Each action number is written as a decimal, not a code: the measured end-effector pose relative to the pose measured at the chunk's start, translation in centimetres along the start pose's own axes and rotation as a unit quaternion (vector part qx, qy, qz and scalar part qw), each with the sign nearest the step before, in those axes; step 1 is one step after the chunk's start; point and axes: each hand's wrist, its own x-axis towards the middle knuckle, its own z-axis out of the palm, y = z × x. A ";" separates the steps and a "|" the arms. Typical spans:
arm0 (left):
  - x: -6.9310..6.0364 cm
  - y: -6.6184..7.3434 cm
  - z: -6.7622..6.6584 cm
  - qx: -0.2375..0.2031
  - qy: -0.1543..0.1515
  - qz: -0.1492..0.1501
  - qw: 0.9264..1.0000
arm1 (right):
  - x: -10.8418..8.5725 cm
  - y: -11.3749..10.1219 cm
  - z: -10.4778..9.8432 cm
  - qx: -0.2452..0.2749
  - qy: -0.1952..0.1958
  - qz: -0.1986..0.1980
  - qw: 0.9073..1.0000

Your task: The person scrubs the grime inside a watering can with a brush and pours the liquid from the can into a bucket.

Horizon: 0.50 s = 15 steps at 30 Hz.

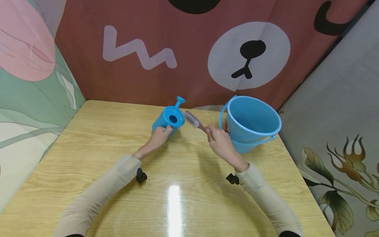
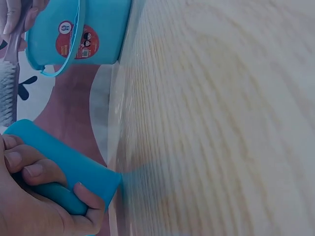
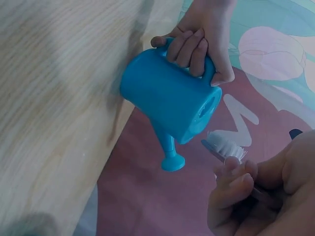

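Watering can (image 1: pixel 162 119) and brush (image 1: pixel 197 123) left of bucket (image 1: pixel 243 130)
Left hand (image 1: pixel 158 137) is curled round the can's handle (image 3: pixel 210 73), right hand (image 1: pixel 221 143) grips the brush (bristles (image 2: pixel 7 93) showing).

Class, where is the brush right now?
In the head view, the brush is near the centre, in the right hand, between the watering can and the bucket.

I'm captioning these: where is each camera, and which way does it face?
Head: worn there, facing forward and down at the table; left hand, right hand, sleeves show.
Left wrist: on that wrist, facing watering can and bucket; both hands show.
Right wrist: on that wrist, facing watering can and brush; both hands show.
Both wrist views share watering can and brush.
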 end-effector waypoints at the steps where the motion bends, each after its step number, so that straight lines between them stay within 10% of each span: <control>1: 0.0 0.0 0.0 0.000 0.000 0.000 1.000 | -0.1 0.1 0.1 0.002 -0.002 0.001 1.000; 15: 0.0 0.2 -0.1 -0.005 -0.007 -0.004 1.000 | -0.7 0.3 1.0 -0.002 -0.003 0.002 1.000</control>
